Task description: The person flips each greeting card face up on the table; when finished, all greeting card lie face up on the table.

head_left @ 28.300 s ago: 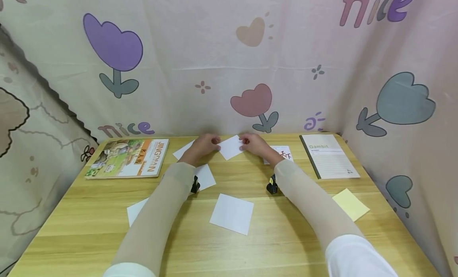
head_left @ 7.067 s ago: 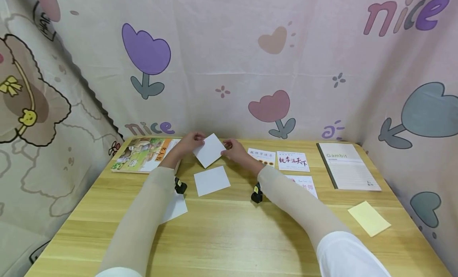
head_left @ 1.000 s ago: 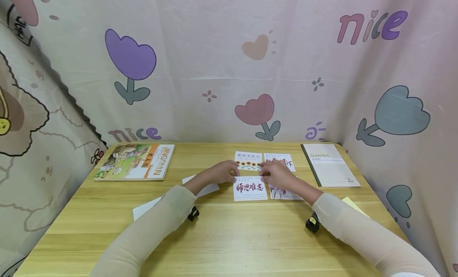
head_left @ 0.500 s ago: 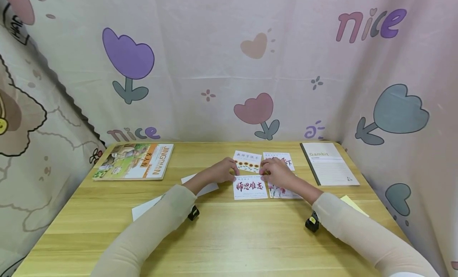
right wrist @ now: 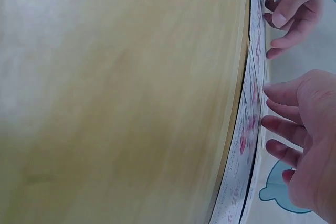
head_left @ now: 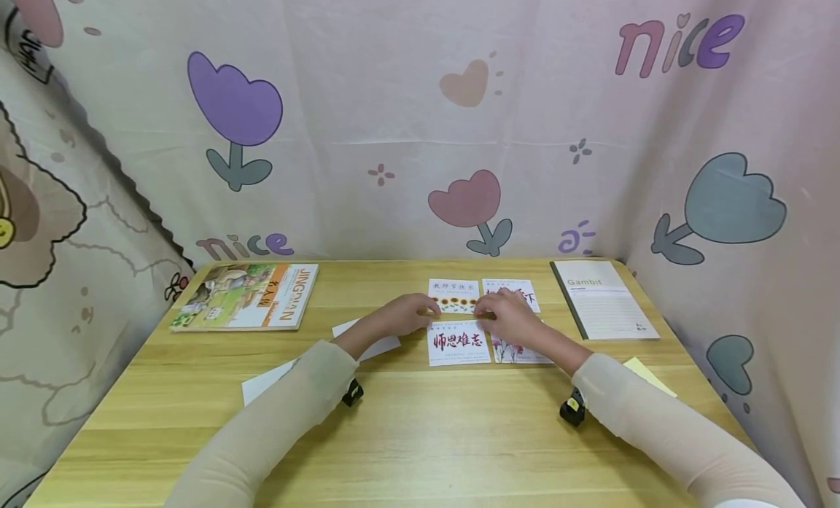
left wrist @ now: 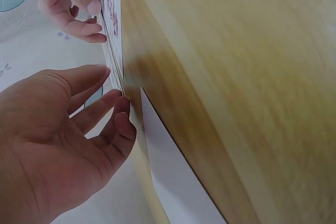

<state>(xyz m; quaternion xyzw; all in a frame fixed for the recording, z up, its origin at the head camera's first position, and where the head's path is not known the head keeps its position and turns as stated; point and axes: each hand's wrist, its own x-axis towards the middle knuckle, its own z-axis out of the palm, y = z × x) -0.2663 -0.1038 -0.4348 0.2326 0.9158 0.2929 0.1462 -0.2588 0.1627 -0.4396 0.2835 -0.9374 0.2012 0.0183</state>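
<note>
A small white card printed with sunflowers (head_left: pixel 454 286) lies flat near the back of the table. The fingertips of my left hand (head_left: pixel 408 315) touch its left edge, and those of my right hand (head_left: pixel 509 320) touch its right edge. Directly in front of it is a card with red calligraphy (head_left: pixel 458 343). My right hand partly covers two more printed cards, a red-lettered one (head_left: pixel 505 283) behind and a pink-flowered one (head_left: pixel 518 354) in front. Loosely bent, spread fingers show on my left hand (left wrist: pixel 63 135) and my right hand (right wrist: pixel 310 129) in the wrist views.
Two blank white cards (head_left: pixel 389 345) lie by my left forearm, the nearer card (head_left: pixel 265 383) partly under the sleeve. An illustrated book (head_left: pixel 243 297) is at back left, a Gambit notebook (head_left: pixel 607 304) at back right. A pale yellow paper pad (head_left: pixel 651 377) shows beside my right sleeve.
The sunflower card was tilted half a second ago and now sits straight. Seven seconds ago both hands held a blank-looking card further left; more printed cards now lie grouped and fewer blank ones show.
</note>
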